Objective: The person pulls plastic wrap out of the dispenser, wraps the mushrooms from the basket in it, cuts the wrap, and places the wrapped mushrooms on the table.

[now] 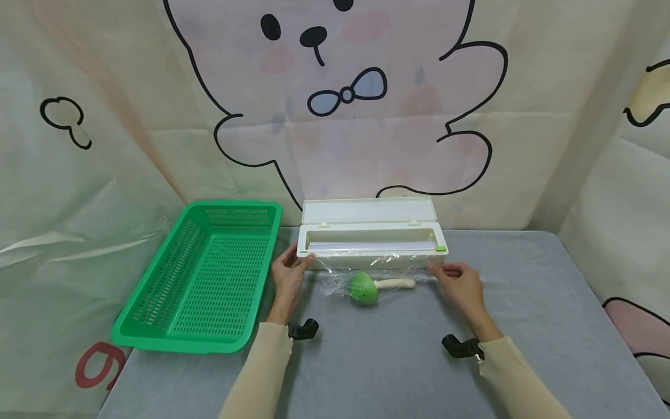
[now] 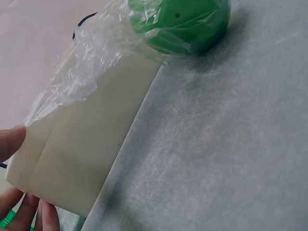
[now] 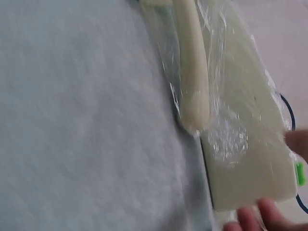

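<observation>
A long white cling film dispenser (image 1: 366, 263) stands on the table with its lid raised. Clear cling film (image 1: 335, 283) hangs from its front and lies over a toy mushroom with a green cap (image 1: 362, 288) and a pale stem (image 3: 192, 72). At the dispenser's left end, my left hand (image 1: 288, 282) grips the corner, its thumb (image 2: 10, 143) at the film's edge and its fingers round the end. My right hand (image 1: 463, 291) holds the right front corner between thumb and fingers; these fingers are blurred in the right wrist view.
To the left, a green perforated basket (image 1: 275, 256) sits on the grey table (image 1: 387, 361). A printed cloth backdrop (image 1: 356, 151) rises right behind the dispenser. On the dispenser's right front edge is a small green tab (image 1: 441, 248).
</observation>
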Motion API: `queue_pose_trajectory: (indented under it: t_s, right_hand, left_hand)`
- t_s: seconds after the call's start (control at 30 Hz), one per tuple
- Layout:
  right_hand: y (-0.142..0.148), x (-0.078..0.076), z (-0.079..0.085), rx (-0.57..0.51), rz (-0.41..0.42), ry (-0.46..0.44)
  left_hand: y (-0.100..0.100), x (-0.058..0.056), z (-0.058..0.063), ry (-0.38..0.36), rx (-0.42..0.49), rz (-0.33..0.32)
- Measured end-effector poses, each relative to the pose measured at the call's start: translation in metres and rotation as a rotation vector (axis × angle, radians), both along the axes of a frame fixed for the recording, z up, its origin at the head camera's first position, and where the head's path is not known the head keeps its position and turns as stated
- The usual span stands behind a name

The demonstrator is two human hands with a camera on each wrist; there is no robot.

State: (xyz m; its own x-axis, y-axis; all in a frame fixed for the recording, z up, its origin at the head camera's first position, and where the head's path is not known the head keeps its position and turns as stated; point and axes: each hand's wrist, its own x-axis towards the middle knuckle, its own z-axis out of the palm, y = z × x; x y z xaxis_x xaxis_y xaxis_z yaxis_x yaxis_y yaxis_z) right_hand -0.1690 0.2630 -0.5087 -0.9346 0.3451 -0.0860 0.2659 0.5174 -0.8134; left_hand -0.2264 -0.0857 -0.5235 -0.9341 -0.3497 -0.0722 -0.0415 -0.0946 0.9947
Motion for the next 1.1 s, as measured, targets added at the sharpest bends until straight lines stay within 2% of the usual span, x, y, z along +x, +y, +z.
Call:
queue_pose_trajectory:
  t_s: [0.13,0.2,0.33,0.4,0.5,0.6,0.7,0.8,0.93,1.1]
  right_hand:
    - [-0.006,0.004,-0.003,-0.065,0.197,-0.078]
    - [-0.009,0.003,-0.006,-0.085,0.263,-0.090]
    - [-0.015,-0.001,-0.011,-0.066,0.312,-0.095]
    - [-0.017,-0.004,-0.014,-0.032,0.321,-0.080]
    - [-0.021,-0.007,-0.017,0.019,0.323,-0.047]
    - [-0.024,-0.009,-0.018,0.050,0.325,-0.021]
    - [-0.027,-0.009,-0.017,0.056,0.329,-0.010]
    - [-0.029,-0.008,-0.016,0.058,0.329,-0.010]
    - [-0.034,-0.006,-0.014,0.064,0.328,-0.011]
    - [-0.037,-0.006,-0.014,0.070,0.323,-0.012]
  left_hand:
    - [-0.001,0.004,0.000,0.005,-0.026,0.010]
    - [-0.001,0.007,-0.001,0.005,-0.051,0.014]
    - [0.000,0.015,0.000,-0.027,-0.153,0.027]
    - [0.000,0.020,0.000,-0.060,-0.213,0.007]
    - [-0.002,0.027,-0.001,-0.105,-0.259,-0.078]
    - [-0.006,0.033,-0.002,-0.133,-0.241,-0.165]
    - [-0.007,0.040,-0.004,-0.132,-0.228,-0.226]
    - [-0.003,0.046,-0.005,-0.129,-0.219,-0.333]
    - [0.007,0.052,-0.006,-0.139,-0.169,-0.485]
    - [0.020,0.054,-0.003,-0.146,-0.052,-0.568]
